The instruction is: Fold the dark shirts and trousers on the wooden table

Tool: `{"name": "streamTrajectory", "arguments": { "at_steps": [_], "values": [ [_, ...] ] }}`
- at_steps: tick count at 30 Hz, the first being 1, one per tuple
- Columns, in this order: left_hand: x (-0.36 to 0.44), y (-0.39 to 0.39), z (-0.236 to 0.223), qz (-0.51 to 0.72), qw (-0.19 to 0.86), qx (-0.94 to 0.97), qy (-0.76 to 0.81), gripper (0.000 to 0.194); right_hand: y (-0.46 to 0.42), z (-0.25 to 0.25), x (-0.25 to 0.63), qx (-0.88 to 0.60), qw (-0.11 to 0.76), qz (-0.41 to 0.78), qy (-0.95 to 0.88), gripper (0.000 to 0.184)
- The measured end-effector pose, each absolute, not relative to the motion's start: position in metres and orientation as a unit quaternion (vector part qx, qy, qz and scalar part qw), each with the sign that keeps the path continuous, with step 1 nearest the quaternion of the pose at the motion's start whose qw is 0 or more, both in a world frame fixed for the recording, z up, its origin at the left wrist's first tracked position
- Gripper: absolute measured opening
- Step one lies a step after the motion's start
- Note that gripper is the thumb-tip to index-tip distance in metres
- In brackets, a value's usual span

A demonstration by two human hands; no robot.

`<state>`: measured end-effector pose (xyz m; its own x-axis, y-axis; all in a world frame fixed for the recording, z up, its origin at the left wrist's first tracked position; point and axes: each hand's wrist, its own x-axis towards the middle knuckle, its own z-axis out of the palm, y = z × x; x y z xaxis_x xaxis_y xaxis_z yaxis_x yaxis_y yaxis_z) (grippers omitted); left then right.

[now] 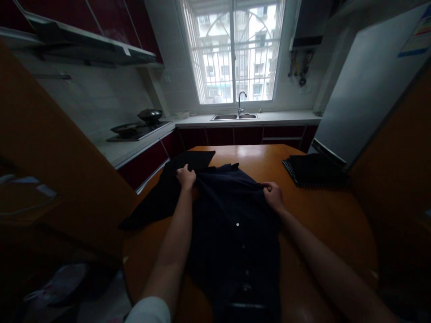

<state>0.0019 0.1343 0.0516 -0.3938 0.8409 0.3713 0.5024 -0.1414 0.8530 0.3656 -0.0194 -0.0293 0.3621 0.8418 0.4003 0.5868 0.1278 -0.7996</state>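
A dark navy button shirt [232, 224] lies spread on a round orange-brown table [323, 215], its white buttons running down the middle. My left hand [186, 176] pinches the shirt's left shoulder near the collar, fingers closed on the cloth. My right hand [274, 196] grips the right shoulder edge, also closed on fabric. One sleeve of the shirt trails off to the left over the table edge.
A folded stack of dark clothes [311, 169] sits at the table's far right. Behind stand a counter with a sink [235, 116], a stove with a wok [150, 115], and a white fridge [367, 85] on the right. A wooden panel [50, 170] rises at the left.
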Motion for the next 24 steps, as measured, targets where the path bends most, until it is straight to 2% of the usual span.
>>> {"name": "streamTrajectory", "arguments": {
  "at_steps": [3, 5, 9, 11, 16, 24],
  "values": [
    [0.023, 0.127, 0.058, 0.456, 0.075, 0.593, 0.66, 0.056, -0.027, -0.026, 0.359, -0.63, 0.464, 0.138, -0.608, 0.029],
    [0.05, 0.122, 0.06, 0.379, 0.068, 0.695, 0.607, 0.048, -0.035, -0.023, 0.351, -0.602, 0.415, 0.141, -0.667, 0.031],
    [0.114, 0.103, 0.04, 0.289, 0.125, 0.814, 0.488, 0.028, -0.045, -0.013, 0.337, -0.517, 0.325, 0.181, -0.771, 0.025],
    [0.138, 0.088, 0.019, 0.262, 0.131, 0.837, 0.462, 0.031, -0.043, -0.007, 0.343, -0.532, 0.325, 0.191, -0.758, 0.022],
    [0.152, 0.066, -0.02, 0.195, 0.131, 0.861, 0.451, 0.044, -0.037, -0.004, 0.389, -0.705, 0.352, 0.106, -0.607, 0.04],
    [0.15, 0.072, -0.026, 0.116, 0.099, 0.875, 0.459, 0.05, -0.069, -0.01, 0.435, -0.738, 0.294, 0.095, -0.6, 0.042]
  ]
}}
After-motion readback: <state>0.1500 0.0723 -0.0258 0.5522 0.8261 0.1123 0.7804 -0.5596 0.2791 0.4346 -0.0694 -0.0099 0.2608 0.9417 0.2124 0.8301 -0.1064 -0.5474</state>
